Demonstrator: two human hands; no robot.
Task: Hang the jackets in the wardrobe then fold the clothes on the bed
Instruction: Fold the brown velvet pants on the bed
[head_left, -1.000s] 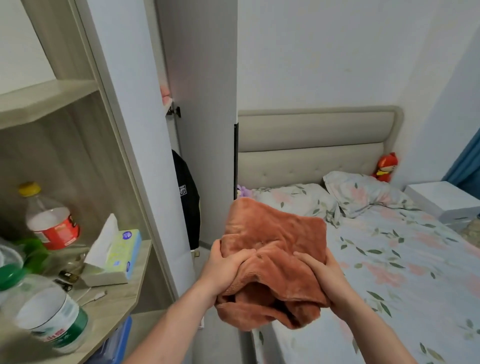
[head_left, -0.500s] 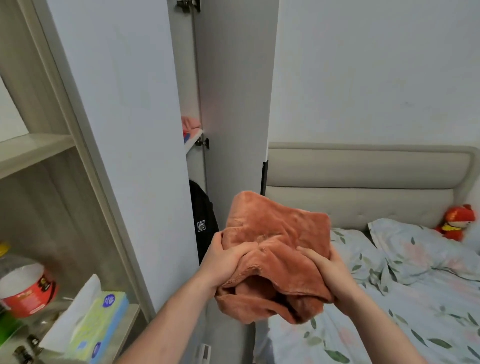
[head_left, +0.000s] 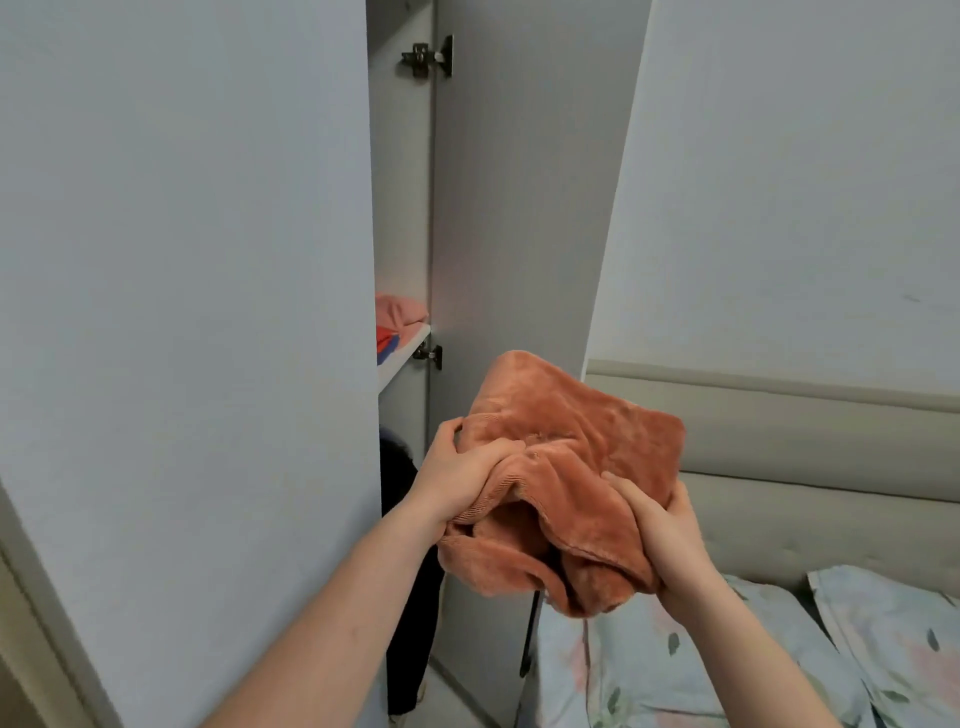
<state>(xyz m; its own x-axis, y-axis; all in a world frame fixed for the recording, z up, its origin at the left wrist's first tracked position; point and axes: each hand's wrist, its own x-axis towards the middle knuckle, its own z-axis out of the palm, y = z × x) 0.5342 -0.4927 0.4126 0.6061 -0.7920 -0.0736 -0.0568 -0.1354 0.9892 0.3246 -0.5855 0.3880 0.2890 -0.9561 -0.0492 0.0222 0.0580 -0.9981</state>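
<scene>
Lifted higher than a second ago and carried closer to the open wardrobe (head_left: 400, 208), the folded rust fleece garment (head_left: 566, 462) now sits level with the shelf (head_left: 402, 358), the cluttered side shelving gone from view. My left hand (head_left: 457, 478) and right hand (head_left: 660, 530) each have fingers curled into its bundled edges, holding it in the air in front of the wardrobe door (head_left: 519, 208), above the bed (head_left: 727, 665). A dark jacket (head_left: 410, 597) already hangs inside and folded clothes (head_left: 397, 317) lie on that shelf, so I judge hanging done and this piece nearly stowed.
</scene>
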